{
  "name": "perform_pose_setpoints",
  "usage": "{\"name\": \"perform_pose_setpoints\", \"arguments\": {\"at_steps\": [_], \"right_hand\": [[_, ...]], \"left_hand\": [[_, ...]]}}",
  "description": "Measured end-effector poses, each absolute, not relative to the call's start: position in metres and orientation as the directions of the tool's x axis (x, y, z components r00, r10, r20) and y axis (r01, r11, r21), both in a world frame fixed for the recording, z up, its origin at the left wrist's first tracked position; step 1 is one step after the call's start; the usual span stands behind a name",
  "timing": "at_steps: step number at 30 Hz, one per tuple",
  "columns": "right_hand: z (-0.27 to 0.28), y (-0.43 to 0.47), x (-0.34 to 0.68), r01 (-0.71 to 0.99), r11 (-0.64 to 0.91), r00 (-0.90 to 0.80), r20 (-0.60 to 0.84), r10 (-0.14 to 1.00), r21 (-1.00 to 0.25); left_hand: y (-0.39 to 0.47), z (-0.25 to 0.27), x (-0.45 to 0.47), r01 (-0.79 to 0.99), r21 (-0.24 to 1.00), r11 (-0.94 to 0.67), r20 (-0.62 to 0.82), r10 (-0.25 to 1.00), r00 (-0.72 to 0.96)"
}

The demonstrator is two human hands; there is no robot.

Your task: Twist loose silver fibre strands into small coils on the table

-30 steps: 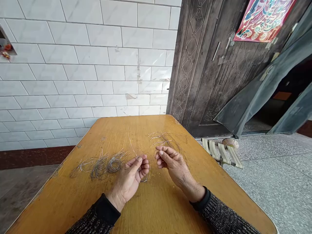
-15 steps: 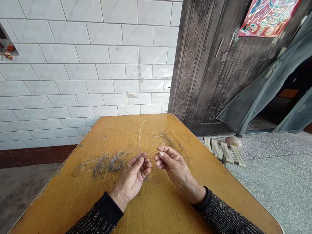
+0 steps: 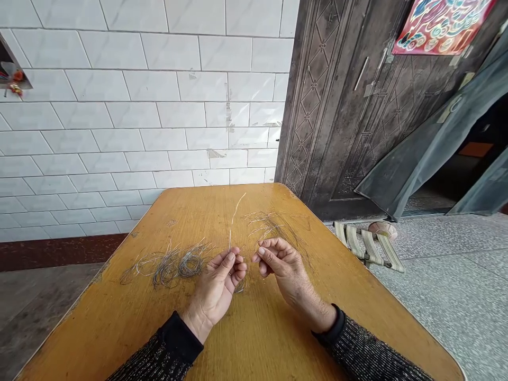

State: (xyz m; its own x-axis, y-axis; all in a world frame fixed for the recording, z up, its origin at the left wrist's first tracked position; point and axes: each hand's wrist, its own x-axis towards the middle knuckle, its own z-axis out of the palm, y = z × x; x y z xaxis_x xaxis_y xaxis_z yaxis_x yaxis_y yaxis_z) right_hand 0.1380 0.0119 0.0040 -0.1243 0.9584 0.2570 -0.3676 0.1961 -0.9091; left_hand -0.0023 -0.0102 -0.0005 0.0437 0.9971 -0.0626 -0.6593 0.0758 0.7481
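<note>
My left hand point(image 3: 217, 286) is closed, thumb and fingers pinching a thin, pale wire point(image 3: 232, 222). The wire stands up from the fingertips and its top leans to the right. Close by on the right, my right hand point(image 3: 283, 267) has thumb and forefinger pressed together; whatever is between them is too fine to make out. Left of my hands lie a coil of grey wire point(image 3: 190, 263) and a looser tangle of wire point(image 3: 163, 271). Part of another wire loop point(image 3: 240, 287) shows below my left fingers.
Loose wire strands point(image 3: 275, 227) are spread on the wooden table point(image 3: 254, 338) beyond my right hand. A white tiled wall point(image 3: 159, 114) stands behind the table. On the right are a dark carved door point(image 3: 333, 106) and a low strapped stool point(image 3: 369, 247).
The upright wire's top has tilted to the right and now looks thicker and more curved. Both hands keep nearly the same place, and the view has shifted slightly.
</note>
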Motion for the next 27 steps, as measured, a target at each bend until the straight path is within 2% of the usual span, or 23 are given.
{"name": "perform_pose_setpoints", "arguments": {"at_steps": [5,11,14,18,27], "right_hand": [[0.0,0.009,0.136,-0.225,0.276,-0.143,0.312,0.939,-0.935],[-0.006,0.008,0.14,0.13,0.479,-0.126,0.465,0.876,-0.868],[-0.004,0.008,0.144,0.327,0.589,-0.161,0.571,0.805,-0.738],[-0.001,0.008,0.147,0.516,0.709,-0.26,0.701,0.664,-0.48],[-0.006,0.008,0.151,0.689,0.704,-0.423,0.693,0.584,-0.172]], "left_hand": [[-0.011,0.0,-0.004,-0.51,0.86,0.002,-0.016,1.0,-0.024],[-0.014,0.001,-0.003,-0.295,0.947,-0.126,0.117,0.992,-0.05],[-0.016,0.002,-0.004,-0.213,0.963,-0.165,0.161,0.986,-0.037],[-0.017,0.004,-0.007,-0.092,0.964,-0.25,0.246,0.968,-0.049],[-0.016,0.009,-0.009,0.117,0.929,-0.352,0.354,0.935,0.002]]}}
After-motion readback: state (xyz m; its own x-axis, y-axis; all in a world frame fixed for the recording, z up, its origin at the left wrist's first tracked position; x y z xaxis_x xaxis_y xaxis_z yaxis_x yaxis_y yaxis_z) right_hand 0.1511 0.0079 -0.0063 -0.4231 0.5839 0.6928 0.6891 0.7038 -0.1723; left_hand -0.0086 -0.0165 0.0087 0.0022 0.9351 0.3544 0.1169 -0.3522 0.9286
